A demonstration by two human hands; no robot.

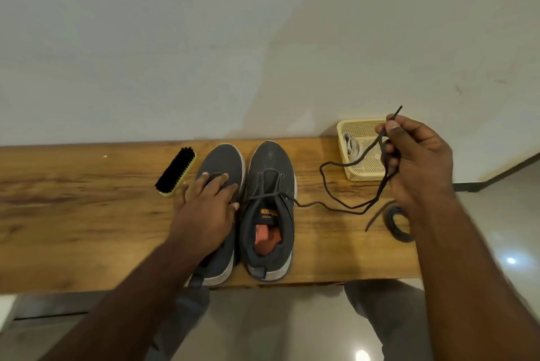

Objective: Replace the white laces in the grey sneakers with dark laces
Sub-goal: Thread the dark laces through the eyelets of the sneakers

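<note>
Nearest the viewer, two bare forearms reach over the front edge of the wooden bench (pixel 73 214).

The left hand (pixel 204 208) lies palm down on the left grey sneaker (pixel 223 164). Its fingers (pixel 226 186) are spread and nearly straight, pressing on the tongue area; they grip nothing. The toe of this sneaker extends beyond the fingertips, and its heel lies under the wrist at the bench edge.

Just right of the left thumb stands the right grey sneaker (pixel 270 208), upright, toe pointing away, with an orange insole visible inside. A dark lace (pixel 336 185) crosses its upper eyelets and runs right along the bench surface, then loops up to the right hand (pixel 418 162).

The right hand is raised above the bench. Its thumb and forefinger (pixel 393 126) pinch the dark lace near its end, and the remaining fingers are curled around the hanging strand. The lace tip projects up past the fingertips.

Below the right wrist, a coiled second dark lace (pixel 399 226) lies on the bench near its right end.

Beyond the left fingertips and to their left, a black-bristled shoe brush (pixel 175 170) lies on the bench, just beside the left sneaker.

Directly behind the right fingertips sits a yellow perforated basket (pixel 362 173) holding the white laces (pixel 352 145).
</note>
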